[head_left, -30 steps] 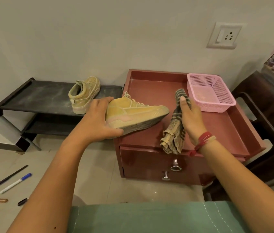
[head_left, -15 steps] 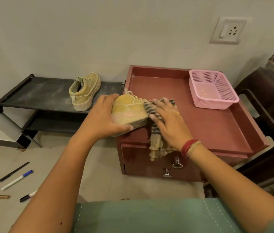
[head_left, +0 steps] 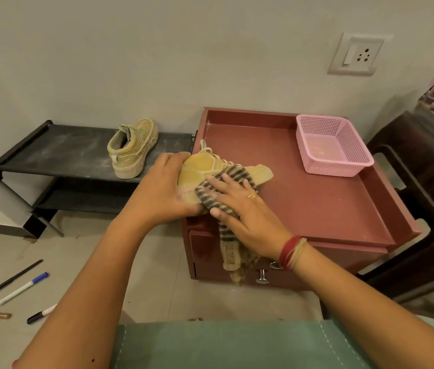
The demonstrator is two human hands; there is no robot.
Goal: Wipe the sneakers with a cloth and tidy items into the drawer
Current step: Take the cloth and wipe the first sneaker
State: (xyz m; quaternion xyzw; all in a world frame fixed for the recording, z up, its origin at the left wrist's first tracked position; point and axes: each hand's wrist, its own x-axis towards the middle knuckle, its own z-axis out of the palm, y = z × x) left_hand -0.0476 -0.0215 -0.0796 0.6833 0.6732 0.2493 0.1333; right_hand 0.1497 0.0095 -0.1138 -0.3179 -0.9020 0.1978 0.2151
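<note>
A tan sneaker (head_left: 202, 169) lies on its side at the front left of the red cabinet's top (head_left: 317, 198). My left hand (head_left: 162, 190) grips its heel end. My right hand (head_left: 239, 209) presses a striped cloth (head_left: 226, 179) flat against the sneaker's side; the cloth's loose end hangs down over the drawer front (head_left: 343, 265). The sneaker's toe sticks out past the cloth to the right. A second tan sneaker (head_left: 133, 146) stands on the black shoe rack (head_left: 58, 153) to the left.
A pink mesh basket (head_left: 330, 145) sits at the cabinet's back right. Two metal knobs (head_left: 262, 278) show on the drawer fronts. Pens and markers (head_left: 24, 286) lie on the tiled floor at the left. A dark chair (head_left: 423, 209) stands right of the cabinet.
My right hand brought the cloth from beside the sneaker onto it and slid it left along its side. My left hand tipped the sneaker onto its side and kept hold.
</note>
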